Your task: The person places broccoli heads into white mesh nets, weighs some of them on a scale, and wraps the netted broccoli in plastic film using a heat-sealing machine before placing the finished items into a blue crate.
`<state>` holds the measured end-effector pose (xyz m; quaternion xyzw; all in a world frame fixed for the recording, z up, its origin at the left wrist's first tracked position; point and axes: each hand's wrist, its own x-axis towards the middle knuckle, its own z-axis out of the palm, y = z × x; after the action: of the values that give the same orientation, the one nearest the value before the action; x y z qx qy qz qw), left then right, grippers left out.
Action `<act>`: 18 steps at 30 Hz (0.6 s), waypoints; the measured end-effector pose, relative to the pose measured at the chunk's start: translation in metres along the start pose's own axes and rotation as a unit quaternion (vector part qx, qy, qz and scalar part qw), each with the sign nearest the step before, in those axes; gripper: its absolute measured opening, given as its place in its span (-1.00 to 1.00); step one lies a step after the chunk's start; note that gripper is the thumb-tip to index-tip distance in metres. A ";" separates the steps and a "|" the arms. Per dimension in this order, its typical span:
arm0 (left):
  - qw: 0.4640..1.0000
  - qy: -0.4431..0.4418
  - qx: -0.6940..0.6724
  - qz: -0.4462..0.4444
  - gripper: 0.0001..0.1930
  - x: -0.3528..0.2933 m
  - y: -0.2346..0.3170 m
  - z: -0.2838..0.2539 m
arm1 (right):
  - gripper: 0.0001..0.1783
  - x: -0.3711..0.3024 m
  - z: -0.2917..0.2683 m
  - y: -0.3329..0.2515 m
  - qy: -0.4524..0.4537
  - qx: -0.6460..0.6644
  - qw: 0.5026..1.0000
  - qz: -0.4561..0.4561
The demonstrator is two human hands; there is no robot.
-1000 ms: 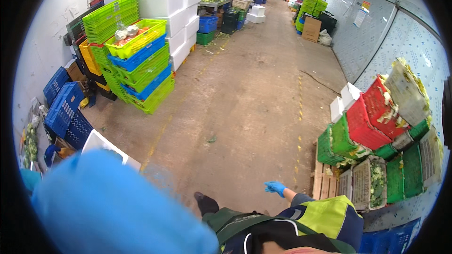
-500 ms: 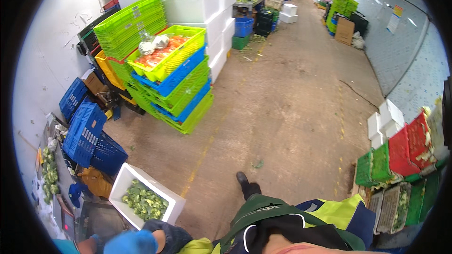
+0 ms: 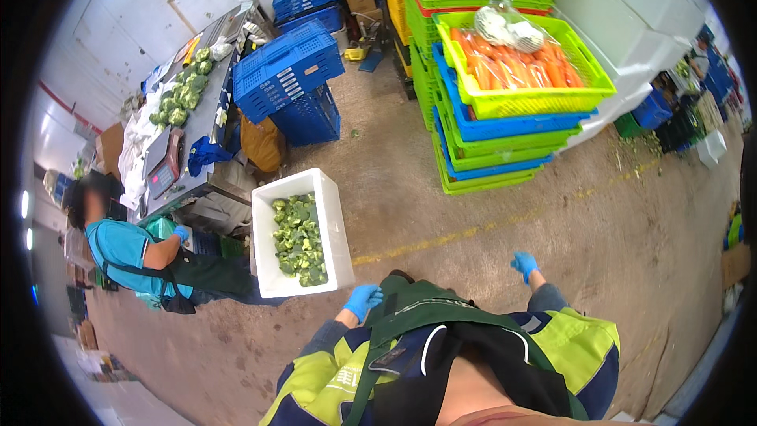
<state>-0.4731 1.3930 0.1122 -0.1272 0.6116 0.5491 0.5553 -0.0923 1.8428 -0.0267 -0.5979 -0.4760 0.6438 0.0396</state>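
Observation:
My left hand (image 3: 363,302), in a blue glove, hangs beside the lower right corner of a white foam box (image 3: 342,259). It appears apart from the box, with its fingers loosely stretched and holding nothing. The box holds a heap of green broccoli florets (image 3: 299,238). Out to the right, my right hand (image 3: 523,265), also blue-gloved, is over the bare floor, fingers apart and nothing in them.
Left, a co-worker in a teal shirt (image 3: 118,246) stands at a metal table (image 3: 206,122) with broccoli heads (image 3: 183,97) and a scale (image 3: 164,171). Beyond are blue crates (image 3: 288,71). Stacked crates (image 3: 505,150) carry bagged carrots (image 3: 516,63). A yellow line (image 3: 441,238) crosses the floor (image 3: 394,181).
My view has swung to the left, so the foam box, table and crates sit farther right in it. The co-worker and my right hand have come into view.

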 end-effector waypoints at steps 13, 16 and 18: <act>0.992 -0.019 -0.115 0.053 -0.75 0.255 0.266 0.011 | -0.65 0.140 0.396 -0.393 -0.373 -0.164 0.913 -0.024; 0.989 0.001 -0.050 0.138 -0.80 0.297 0.400 0.017 | -0.64 0.197 0.414 -0.453 -0.374 -0.230 0.883 -0.168; 0.990 0.037 -0.014 0.138 -0.81 0.332 0.480 0.007 | -0.60 0.237 0.427 -0.485 -0.311 -0.088 0.943 -0.074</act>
<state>-0.9527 1.7242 0.0965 -0.0696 0.6355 0.6241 0.4492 -0.7555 2.0116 0.0486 -0.3322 -0.5625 0.7482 -0.1155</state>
